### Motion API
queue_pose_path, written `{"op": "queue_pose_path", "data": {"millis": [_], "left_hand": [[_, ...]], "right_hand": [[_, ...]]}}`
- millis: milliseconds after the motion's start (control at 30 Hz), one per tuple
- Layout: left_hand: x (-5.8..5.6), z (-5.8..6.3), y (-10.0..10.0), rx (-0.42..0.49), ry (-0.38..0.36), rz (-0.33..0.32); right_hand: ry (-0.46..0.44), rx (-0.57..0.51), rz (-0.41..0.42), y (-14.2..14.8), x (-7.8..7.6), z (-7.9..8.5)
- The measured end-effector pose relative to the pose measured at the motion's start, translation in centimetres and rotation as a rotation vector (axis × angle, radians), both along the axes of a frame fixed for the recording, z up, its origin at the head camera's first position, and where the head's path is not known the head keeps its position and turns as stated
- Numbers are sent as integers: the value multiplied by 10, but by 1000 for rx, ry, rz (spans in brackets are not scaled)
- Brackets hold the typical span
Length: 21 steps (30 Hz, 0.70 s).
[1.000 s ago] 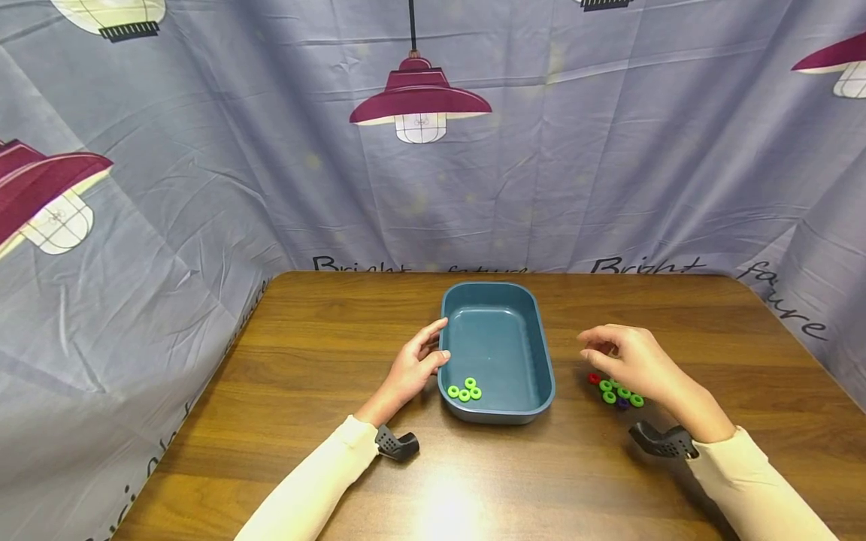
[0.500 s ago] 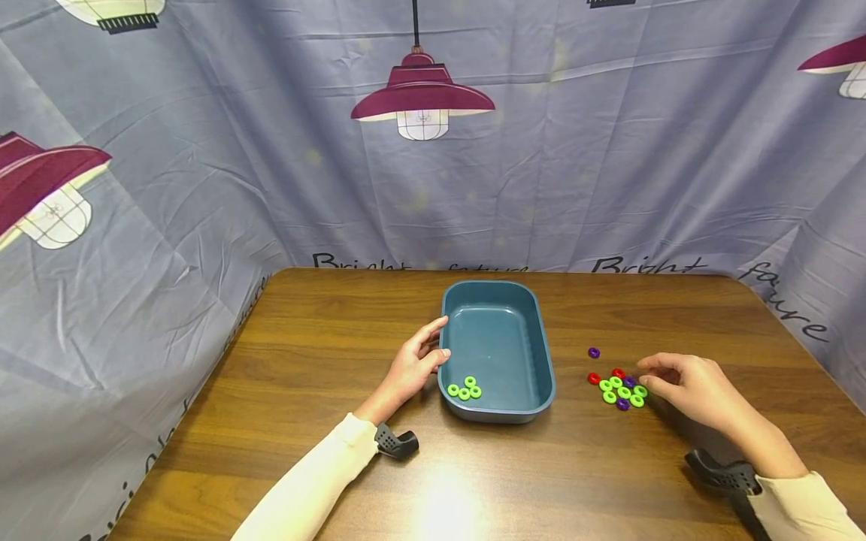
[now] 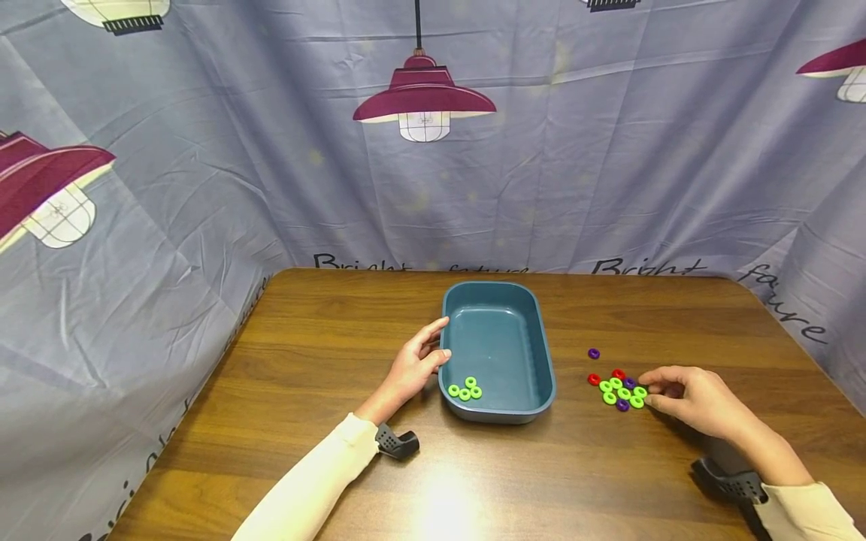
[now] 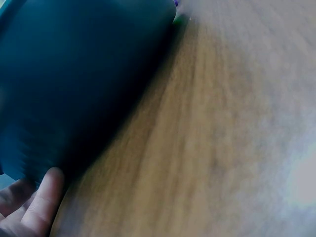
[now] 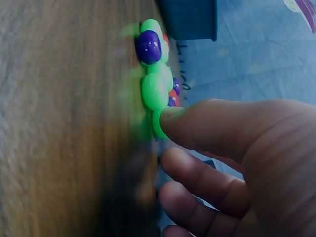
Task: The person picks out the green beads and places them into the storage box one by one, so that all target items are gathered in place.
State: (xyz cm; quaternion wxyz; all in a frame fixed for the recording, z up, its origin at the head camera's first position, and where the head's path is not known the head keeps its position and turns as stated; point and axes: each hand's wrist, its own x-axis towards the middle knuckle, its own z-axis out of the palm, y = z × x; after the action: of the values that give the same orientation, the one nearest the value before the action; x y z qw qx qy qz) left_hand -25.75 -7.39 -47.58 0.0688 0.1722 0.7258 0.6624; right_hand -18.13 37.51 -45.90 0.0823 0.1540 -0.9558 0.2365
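My left hand rests at the left side of a blue-green bin, its thumb and forefinger over the rim. In the left wrist view, fingertips lie against the dark bin wall. Several green rings lie in the bin's near left corner. To the right of the bin, my right hand is low over the table, thumb and forefinger apart at the right edge of a cluster of green rings. In the right wrist view, the thumb overlaps a green ring.
Among the green rings lie purple rings and red rings. Another purple ring lies apart, farther back. The wooden table ends at a grey curtain printed with lamps.
My right hand has moved right and nearer, from above the rings to their right edge, uncovering the purple and red ones. The left hand and bin have stayed in place.
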Motion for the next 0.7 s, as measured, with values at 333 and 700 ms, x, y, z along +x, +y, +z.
{"op": "queue_pose_path", "data": {"millis": [333, 700], "left_hand": [[2, 1, -1, 9, -4, -12], [1, 1, 0, -6, -1, 5]], "right_hand": [[89, 27, 18, -4, -1, -6], [115, 27, 19, -4, -2, -7]]}}
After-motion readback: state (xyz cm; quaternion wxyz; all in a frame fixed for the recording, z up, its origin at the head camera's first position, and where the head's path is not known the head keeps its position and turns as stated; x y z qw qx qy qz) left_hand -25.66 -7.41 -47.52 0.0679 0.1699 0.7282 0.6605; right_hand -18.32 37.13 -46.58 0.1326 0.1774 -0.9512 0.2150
